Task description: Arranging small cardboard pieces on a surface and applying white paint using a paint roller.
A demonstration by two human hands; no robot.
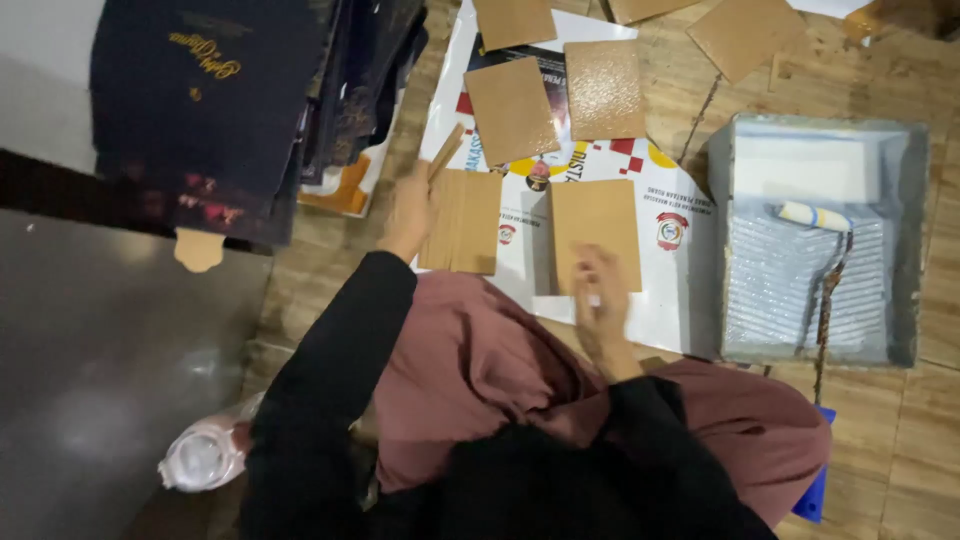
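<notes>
While the person sits on the wooden floor (pixel 900 440), the left hand (pixel 410 215) rests on the left edge of a stack of brown cardboard sheets (pixel 463 222), fingers curled against it; whether it clamps the stack I cannot tell. The right hand (pixel 600 295), fingers loosely apart, touches the near edge of a single brown sheet (pixel 596 228) on the white poster (pixel 680 290). Five more brown squares lie toward the poster's far edge. One paint tray (pixel 905 250) holding one roller (pixel 815 216) sits beside the poster's right edge.
</notes>
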